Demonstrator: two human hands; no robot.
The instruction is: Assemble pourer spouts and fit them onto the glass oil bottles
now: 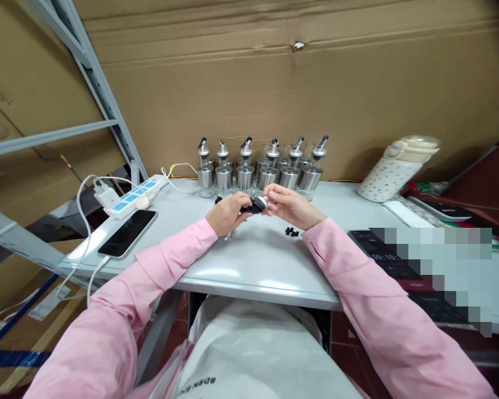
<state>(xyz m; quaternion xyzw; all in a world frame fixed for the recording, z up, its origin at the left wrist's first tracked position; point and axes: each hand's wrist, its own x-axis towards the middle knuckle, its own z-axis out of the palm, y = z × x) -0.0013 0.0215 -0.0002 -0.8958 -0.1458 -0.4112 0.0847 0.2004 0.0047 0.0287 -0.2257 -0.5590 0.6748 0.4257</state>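
My left hand [229, 213] is closed around black parts that look like the ribbed stopper end of a pour spout [263, 202]. At the spout's silver end, my right hand [290, 206] pinches with thumb and fingertips. The two hands meet just above the table, in front of the bottles. Fingers hide much of the black parts, so I cannot tell how many there are. Several small black pieces [291, 231] lie on the table below my right wrist. Behind my hands stand glass-and-steel oil bottles [268, 177] in rows, the front ones topped with silver pour spouts with black flaps.
On the left of the white table [233, 277] lie a phone [128, 234] and a power strip [135, 197] with white cables. A spotted drinking bottle [393, 169] stands at right, near a dark device [374, 252] partly pixelated. Cardboard [233, 83] walls the back; a metal frame [103, 77] rises left.
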